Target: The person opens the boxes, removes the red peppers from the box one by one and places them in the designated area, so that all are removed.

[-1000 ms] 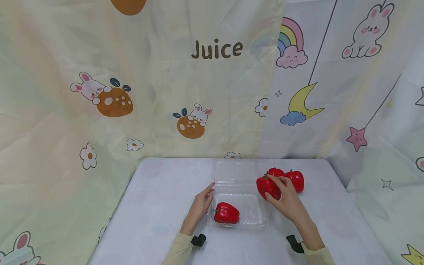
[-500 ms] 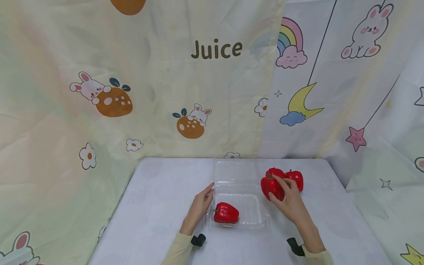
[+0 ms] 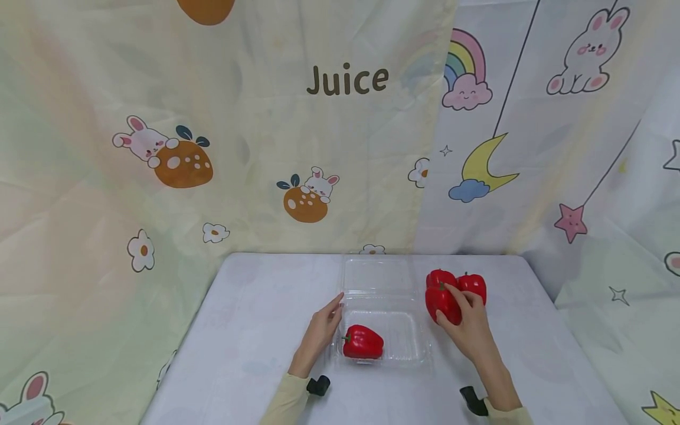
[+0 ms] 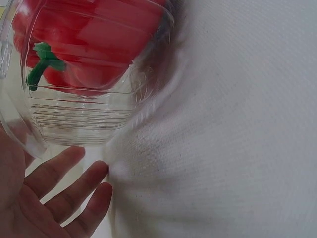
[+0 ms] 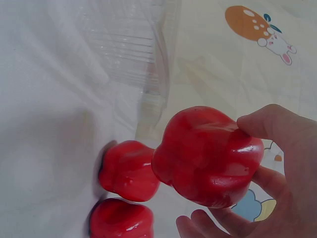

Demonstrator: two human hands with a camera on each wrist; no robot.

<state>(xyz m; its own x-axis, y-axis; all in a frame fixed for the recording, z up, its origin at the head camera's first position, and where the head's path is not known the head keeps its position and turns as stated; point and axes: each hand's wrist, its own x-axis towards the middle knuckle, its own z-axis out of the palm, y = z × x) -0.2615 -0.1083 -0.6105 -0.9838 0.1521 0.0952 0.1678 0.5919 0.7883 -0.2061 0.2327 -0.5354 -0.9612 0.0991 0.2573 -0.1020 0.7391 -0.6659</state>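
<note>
My right hand grips a red bell pepper with a green stem, thumb on one side and fingers on the other. In the right wrist view this bell pepper is raised above the table. Behind it sit two more red bell peppers, one partly hidden and one to the right. My left hand rests at the left edge of a clear plastic clamshell box, fingers extended. A red bell pepper lies on its side in the box's left half, seen through the wall in the left wrist view.
The clamshell's lid lies folded back toward the table's far edge. A white cloth covers the table. Printed curtains hang right behind the table and at both sides.
My right hand has moved right with the held bell pepper, away from the box and nearer the two other peppers. My left hand has stayed in place.
</note>
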